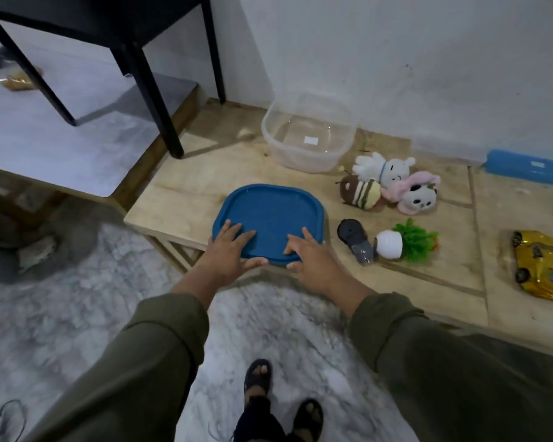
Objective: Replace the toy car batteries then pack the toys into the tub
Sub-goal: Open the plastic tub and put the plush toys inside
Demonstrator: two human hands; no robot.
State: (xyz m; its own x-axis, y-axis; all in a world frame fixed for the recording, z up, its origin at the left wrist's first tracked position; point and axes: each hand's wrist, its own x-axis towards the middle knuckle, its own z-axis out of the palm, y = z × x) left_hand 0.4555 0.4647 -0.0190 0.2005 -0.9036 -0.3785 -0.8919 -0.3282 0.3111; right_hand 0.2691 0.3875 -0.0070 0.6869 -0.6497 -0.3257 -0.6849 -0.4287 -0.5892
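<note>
Hands: we are resting left hand and right hand on the blue lid, fingers spread, seemingly gripping its near edge.
Car: toy car is lying far right on the bench, nearer our right hand, long axis pointing away.
Tub: tub is sitting open behind the lid.

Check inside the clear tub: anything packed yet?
The clear tub holds no toys; only a small white label shows on its bottom. The plush toys and the gold car lie outside it on the platform.

blue case — right end cut off | black chair — top cropped
</note>
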